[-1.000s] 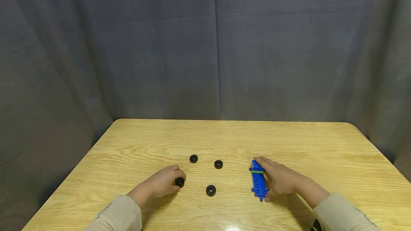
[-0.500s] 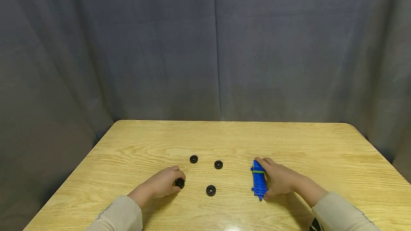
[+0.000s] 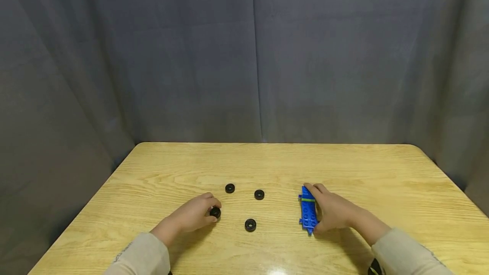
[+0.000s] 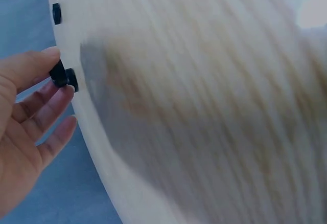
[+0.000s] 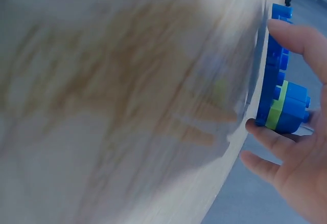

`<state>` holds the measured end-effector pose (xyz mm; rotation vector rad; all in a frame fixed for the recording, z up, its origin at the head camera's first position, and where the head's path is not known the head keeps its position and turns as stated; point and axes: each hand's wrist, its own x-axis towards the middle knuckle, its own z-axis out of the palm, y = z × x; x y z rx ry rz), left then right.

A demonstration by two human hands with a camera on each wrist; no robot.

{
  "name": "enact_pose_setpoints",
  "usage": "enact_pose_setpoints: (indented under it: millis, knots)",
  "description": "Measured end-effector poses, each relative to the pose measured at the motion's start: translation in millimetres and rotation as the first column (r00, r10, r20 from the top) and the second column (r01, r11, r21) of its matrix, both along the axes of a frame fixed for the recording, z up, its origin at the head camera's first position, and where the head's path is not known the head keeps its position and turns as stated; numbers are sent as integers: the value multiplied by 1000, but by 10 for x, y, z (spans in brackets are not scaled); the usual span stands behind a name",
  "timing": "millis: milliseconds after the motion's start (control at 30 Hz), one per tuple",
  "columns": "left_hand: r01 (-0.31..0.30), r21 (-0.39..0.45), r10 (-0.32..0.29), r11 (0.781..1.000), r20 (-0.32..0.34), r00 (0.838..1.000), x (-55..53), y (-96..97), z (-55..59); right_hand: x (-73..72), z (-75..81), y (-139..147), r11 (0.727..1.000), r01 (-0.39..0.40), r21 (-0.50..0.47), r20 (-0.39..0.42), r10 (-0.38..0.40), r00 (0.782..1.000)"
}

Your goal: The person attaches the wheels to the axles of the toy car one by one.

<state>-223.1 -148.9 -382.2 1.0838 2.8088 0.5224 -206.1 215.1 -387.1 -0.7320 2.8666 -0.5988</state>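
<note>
A black ring-shaped wheel, lower centre (image 3: 215, 212), is being pinched by the left hand (image 3: 192, 215); a blue studded base (image 3: 307, 212), lower right, by the right hand (image 3: 337, 212); slips are perhaps being invited by fingertip contact.

Pinching a black wheel (image 3: 215, 212) at left with the left hand (image 3: 196, 214). Gripping a blue toy base (image 3: 308, 216), green-banded, at right with the right hand (image 3: 334, 212). Counting two far wheels (image 3: 259, 195) and one near wheel (image 3: 250, 225) on the wooden table (image 3: 290, 160). Backed by grey curtain (image 3: 191, 75).
</note>
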Motion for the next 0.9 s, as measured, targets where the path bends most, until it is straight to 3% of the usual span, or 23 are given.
enact_pose_setpoints:
  millis: [300, 533, 900]
  knots:
    - [-16, 19, 16, 1000, -22, 1000, 15, 46, 51, 36, 33, -14, 999, 34, -40, -2, -34, 999]
    - [7, 44, -6, 999, -28, 1000, 44, 114, 105, 53, 91, -31, 995, 34, -98, -80, -42, 996]
    - [3, 100, 4, 995, -67, 998, 62, 211, 162, 99, 123, -83, 980, 36, -196, -75, -52, 996]
